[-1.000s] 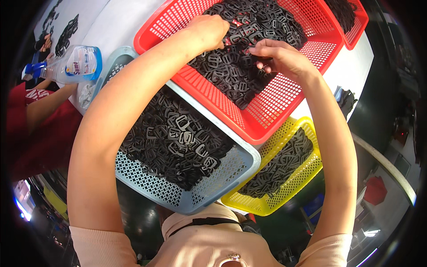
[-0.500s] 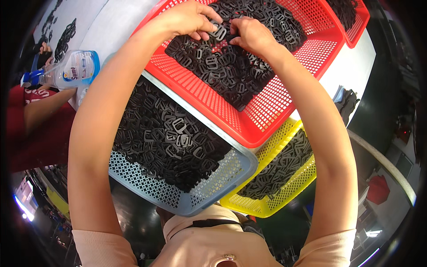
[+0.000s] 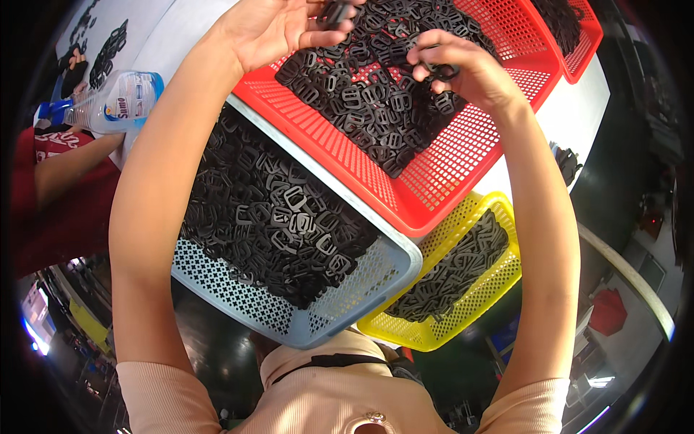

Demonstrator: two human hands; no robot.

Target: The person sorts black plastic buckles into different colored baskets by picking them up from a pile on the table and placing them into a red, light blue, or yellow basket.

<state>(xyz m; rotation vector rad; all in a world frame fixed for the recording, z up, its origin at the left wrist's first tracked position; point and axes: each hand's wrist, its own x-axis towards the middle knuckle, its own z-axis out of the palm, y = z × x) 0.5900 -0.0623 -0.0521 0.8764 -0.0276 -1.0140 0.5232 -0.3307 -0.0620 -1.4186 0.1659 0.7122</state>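
Over the far left side of the red plastic basket [image 3: 459, 170], my left hand [image 3: 271, 32] has its fingers curled round a black strap buckle [image 3: 335, 13], partly cut off by the upper picture edge. To the right, my right hand [image 3: 477, 72] pinches another black buckle [image 3: 444, 71] between thumb and fingers, just above the heap. Below both hands, a pile of black plastic slider buckles [image 3: 354, 94] fills the basket's middle. How many pieces each hand holds is hard to make out.
Nearer me, a grey-blue basket [image 3: 289, 331] holds many black buckles; a yellow basket [image 3: 426, 338] beside it holds more dark pieces. A second red basket [image 3: 589, 47] stands far right. A clear spray bottle [image 3: 119, 101] and a co-worker's arm [image 3: 76, 170] are at left.
My hands have moved apart: the left up and left with a buckle, the right rightward and slightly down, now showing a buckle in its fingers. The buckle heap between them is more exposed.
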